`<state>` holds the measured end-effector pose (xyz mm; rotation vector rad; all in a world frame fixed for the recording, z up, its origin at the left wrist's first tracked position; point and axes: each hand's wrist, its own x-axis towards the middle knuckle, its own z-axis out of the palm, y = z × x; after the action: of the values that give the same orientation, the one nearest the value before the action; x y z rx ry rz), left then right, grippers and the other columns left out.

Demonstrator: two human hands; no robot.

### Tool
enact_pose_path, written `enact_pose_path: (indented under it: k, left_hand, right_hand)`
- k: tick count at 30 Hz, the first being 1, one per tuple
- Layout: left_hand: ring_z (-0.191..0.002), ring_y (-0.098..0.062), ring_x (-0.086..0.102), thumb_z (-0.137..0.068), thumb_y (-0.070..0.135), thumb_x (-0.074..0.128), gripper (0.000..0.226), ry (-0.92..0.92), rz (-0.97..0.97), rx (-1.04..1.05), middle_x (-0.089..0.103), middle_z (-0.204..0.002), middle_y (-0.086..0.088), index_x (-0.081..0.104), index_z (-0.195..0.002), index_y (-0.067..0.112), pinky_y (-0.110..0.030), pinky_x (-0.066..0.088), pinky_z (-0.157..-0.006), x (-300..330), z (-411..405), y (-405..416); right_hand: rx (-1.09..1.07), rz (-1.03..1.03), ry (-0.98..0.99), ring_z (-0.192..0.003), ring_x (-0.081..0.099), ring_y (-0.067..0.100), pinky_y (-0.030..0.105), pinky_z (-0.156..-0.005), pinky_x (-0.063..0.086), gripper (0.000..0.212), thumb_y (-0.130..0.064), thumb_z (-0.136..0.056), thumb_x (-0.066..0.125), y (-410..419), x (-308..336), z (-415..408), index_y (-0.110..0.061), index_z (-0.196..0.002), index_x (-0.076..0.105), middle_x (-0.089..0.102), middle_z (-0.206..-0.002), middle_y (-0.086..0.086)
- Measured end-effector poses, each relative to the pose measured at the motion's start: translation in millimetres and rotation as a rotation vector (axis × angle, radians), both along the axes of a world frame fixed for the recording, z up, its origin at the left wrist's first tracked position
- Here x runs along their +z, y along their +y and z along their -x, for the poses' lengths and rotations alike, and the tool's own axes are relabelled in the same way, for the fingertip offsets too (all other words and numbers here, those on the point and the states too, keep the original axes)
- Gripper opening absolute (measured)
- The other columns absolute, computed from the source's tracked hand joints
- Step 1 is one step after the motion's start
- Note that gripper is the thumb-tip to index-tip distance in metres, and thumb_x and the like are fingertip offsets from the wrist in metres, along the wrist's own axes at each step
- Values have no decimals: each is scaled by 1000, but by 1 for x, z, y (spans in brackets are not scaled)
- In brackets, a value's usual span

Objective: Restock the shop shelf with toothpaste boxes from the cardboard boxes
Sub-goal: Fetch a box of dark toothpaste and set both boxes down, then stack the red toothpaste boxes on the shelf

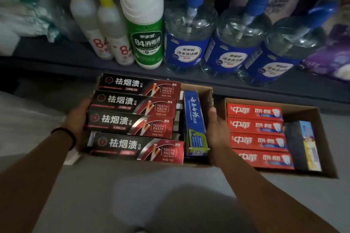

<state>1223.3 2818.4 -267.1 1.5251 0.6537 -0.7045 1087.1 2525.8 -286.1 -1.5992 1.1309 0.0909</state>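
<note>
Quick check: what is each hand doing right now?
Left hand: grips the left cardboard box's left side.
Right hand: holds its right side.

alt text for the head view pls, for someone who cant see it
Two hands, left hand and right hand, grip the sides of a cardboard box of black-and-red toothpaste boxes on the floor. Beside it sits a second box of red toothpaste boxes, below a shelf of bottles.
</note>
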Motion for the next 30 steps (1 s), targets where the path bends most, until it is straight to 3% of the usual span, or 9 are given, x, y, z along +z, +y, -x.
enact_pose_path:
  k: [3,6,11,16,21,23,25,27,30]
  left_hand:
    - [-47,-21,65,-86,55,50,48,-51,30,15,69,-63,-9,70,-75,13,-31,53,-58,-20,-2,-3]
    - [-51,-24,66,-82,56,57,45,-58,16,35,70,-68,-10,68,-89,13,-35,52,-64,-39,1,-4]
    - [-42,-18,62,-91,48,50,43,-50,-4,23,67,-61,-9,67,-72,13,-26,54,-48,-56,1,-12]
    - [-46,-17,64,-90,49,50,39,-108,-12,35,69,-61,-7,65,-79,15,-33,50,-66,-50,-6,-15]
    - [-36,-10,59,-97,41,42,39,-138,-80,-30,64,-47,-1,59,-75,14,-17,47,-39,-41,-4,-23]
    - [-48,-16,63,-97,45,42,42,-178,-147,-42,69,-61,-6,63,-84,11,-24,50,-52,-38,-5,-24]
    - [-72,-24,62,-97,44,43,40,-224,-263,-105,70,-96,-17,65,-98,10,-32,49,-72,-30,-5,-28]
    - [-94,-30,59,-98,37,43,38,-322,-488,-231,62,-116,-21,63,-111,7,-36,43,-87,-15,0,-38]
    - [-120,-38,50,-97,34,46,44,-585,-816,-528,54,-132,-23,51,-131,5,-39,38,-100,19,8,-69]
  right_hand:
    - [2,57,16,-80,70,23,47,-84,54,58,-66,-93,29,0,-26,0,-21,-81,64,71,-82,5]
    - [22,111,50,-81,68,23,46,-85,53,59,-64,-95,26,0,-49,5,-19,-81,63,70,-84,6]
    - [53,144,22,-83,66,22,37,-81,50,61,-61,-96,27,-9,-64,-5,-16,-88,66,70,-88,6]
    - [94,153,11,-91,65,29,42,-88,50,63,-61,-96,26,-18,-66,-18,-13,-94,68,69,-97,11]
    - [140,162,31,-91,65,30,44,-90,50,59,-53,-100,25,-20,-60,-17,-11,-87,65,69,-100,16]
    - [163,201,36,-94,63,30,42,-91,49,56,-50,-101,24,-22,-52,-19,-11,-89,62,67,-101,15]
    - [232,266,35,-94,62,30,40,-90,48,55,-49,-102,24,-24,-39,-20,-11,-92,61,65,-100,14]
    - [338,362,11,-96,62,33,38,-87,48,56,-47,-101,27,-30,-26,-23,-7,-95,64,67,-101,16]
    - [527,529,-47,-95,63,35,34,-77,46,38,-38,-99,41,-45,2,-23,-9,-93,65,69,-99,17]
